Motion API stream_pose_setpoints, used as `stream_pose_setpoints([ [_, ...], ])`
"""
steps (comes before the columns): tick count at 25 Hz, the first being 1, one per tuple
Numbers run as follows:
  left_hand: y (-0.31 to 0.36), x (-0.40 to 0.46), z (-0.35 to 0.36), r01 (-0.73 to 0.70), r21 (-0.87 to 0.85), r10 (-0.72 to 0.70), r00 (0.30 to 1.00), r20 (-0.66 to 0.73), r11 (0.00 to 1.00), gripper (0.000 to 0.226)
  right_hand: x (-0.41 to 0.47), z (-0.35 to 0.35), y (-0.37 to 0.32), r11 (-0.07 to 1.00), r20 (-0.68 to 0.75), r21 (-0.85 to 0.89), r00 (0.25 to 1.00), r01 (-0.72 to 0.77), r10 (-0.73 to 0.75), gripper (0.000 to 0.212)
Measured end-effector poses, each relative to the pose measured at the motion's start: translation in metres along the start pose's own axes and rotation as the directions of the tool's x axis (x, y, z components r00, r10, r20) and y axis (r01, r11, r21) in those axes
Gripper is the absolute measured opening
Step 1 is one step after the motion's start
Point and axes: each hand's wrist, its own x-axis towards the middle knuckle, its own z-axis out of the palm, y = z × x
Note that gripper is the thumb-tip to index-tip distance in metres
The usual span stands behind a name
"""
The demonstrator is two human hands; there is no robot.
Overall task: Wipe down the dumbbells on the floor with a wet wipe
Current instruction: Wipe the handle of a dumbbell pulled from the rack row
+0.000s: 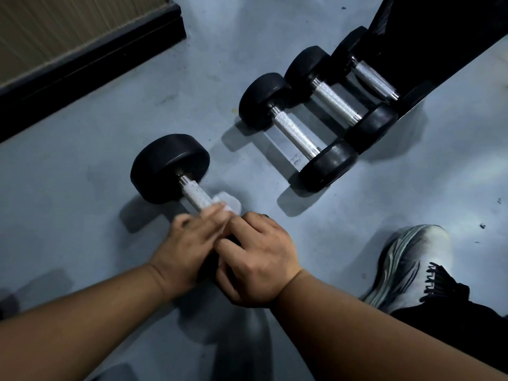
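Head view: left hand (182, 250) presses wet wipe (226, 202) on dumbbell (176, 171) handle, fingers straight; right hand (257, 259) grips its near end.

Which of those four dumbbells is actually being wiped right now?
The nearest dumbbell, lying apart from the other three. The left hand presses a white wipe on its handle; the right hand covers its near end.
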Motion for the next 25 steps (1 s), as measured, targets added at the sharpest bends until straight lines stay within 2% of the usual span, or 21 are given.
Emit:
stream_pose_setpoints([
  [2, -0.006, -0.001, -0.002, -0.112, 0.022, 0.112, 0.993, 0.036, 0.993, 0.059, -0.001, 0.000, -0.001, 1.000, -0.006, -0.008, 1.000, 0.003, -0.003, 0.022],
  [3, -0.020, 0.003, -0.009, -0.095, 0.052, 0.092, 0.994, 0.065, 0.994, 0.068, -0.001, 0.001, -0.001, 1.000, -0.009, -0.008, 1.000, 0.004, -0.004, 0.023],
  [5, -0.049, 0.012, -0.022, 0.072, 0.079, -0.078, 0.994, 0.071, 0.994, 0.090, -0.001, 0.002, -0.002, 1.000, -0.010, -0.013, 1.000, 0.005, -0.005, 0.023],
  [6, -0.051, 0.013, -0.025, 0.154, 0.064, -0.159, 0.985, 0.070, 0.986, 0.093, -0.002, 0.003, -0.004, 1.000, -0.015, -0.023, 1.000, 0.006, -0.006, 0.023],
  [7, -0.043, 0.011, -0.023, 0.179, 0.049, -0.181, 0.982, 0.054, 0.983, 0.089, -0.002, 0.003, -0.005, 1.000, -0.025, -0.029, 1.000, 0.009, -0.009, 0.022],
  [8, -0.029, 0.007, -0.015, 0.148, 0.025, -0.149, 0.988, 0.041, 0.989, 0.080, -0.001, 0.004, -0.007, 1.000, -0.037, -0.028, 0.999, 0.013, -0.014, 0.020],
  [10, -0.004, -0.004, -0.002, -0.043, -0.031, 0.043, 0.999, -0.004, 0.999, 0.055, -0.001, 0.004, -0.011, 0.999, -0.055, -0.031, 0.998, 0.037, -0.039, 0.021],
  [11, -0.006, -0.007, -0.003, -0.126, -0.014, 0.126, 0.992, 0.008, 0.992, 0.049, -0.002, 0.005, -0.013, 0.998, -0.055, -0.037, 0.997, 0.048, -0.050, 0.022],
  [12, -0.015, -0.005, -0.008, -0.150, 0.024, 0.149, 0.988, 0.034, 0.988, 0.052, -0.002, 0.005, -0.014, 0.998, -0.053, -0.039, 0.997, 0.052, -0.054, 0.023],
  [13, -0.028, -0.001, -0.015, -0.106, 0.062, 0.102, 0.993, 0.063, 0.992, 0.064, -0.003, 0.006, -0.015, 0.998, -0.051, -0.035, 0.997, 0.051, -0.053, 0.024],
  [15, -0.051, 0.006, -0.025, 0.093, 0.099, -0.100, 0.992, 0.076, 0.991, 0.088, -0.003, 0.007, -0.017, 0.998, -0.050, -0.030, 0.998, 0.047, -0.048, 0.025],
  [16, -0.049, 0.004, -0.026, 0.155, 0.089, -0.161, 0.984, 0.070, 0.984, 0.090, -0.003, 0.008, -0.019, 0.998, -0.054, -0.031, 0.997, 0.049, -0.051, 0.025],
  [17, -0.039, 0.000, -0.022, 0.155, 0.078, -0.160, 0.985, 0.063, 0.985, 0.086, -0.003, 0.010, -0.020, 0.998, -0.055, -0.023, 0.997, 0.051, -0.052, 0.024],
  [20, -0.001, -0.018, -0.003, -0.052, -0.026, 0.053, 0.998, 0.021, 0.998, 0.056, -0.004, 0.012, -0.023, 0.998, -0.059, -0.003, 0.997, 0.055, -0.055, 0.026],
  [22, -0.015, -0.014, -0.011, -0.124, 0.024, 0.123, 0.992, 0.036, 0.992, 0.054, -0.004, 0.012, -0.023, 0.998, -0.058, -0.010, 0.997, 0.056, -0.057, 0.026],
  [23, -0.029, -0.008, -0.016, -0.083, 0.069, 0.079, 0.995, 0.059, 0.994, 0.063, -0.004, 0.011, -0.022, 0.998, -0.056, -0.015, 0.997, 0.057, -0.058, 0.025],
  [25, -0.053, 0.002, -0.023, 0.092, 0.106, -0.099, 0.993, 0.062, 0.990, 0.086, -0.004, 0.011, -0.021, 0.998, -0.052, -0.023, 0.997, 0.055, -0.056, 0.025],
])
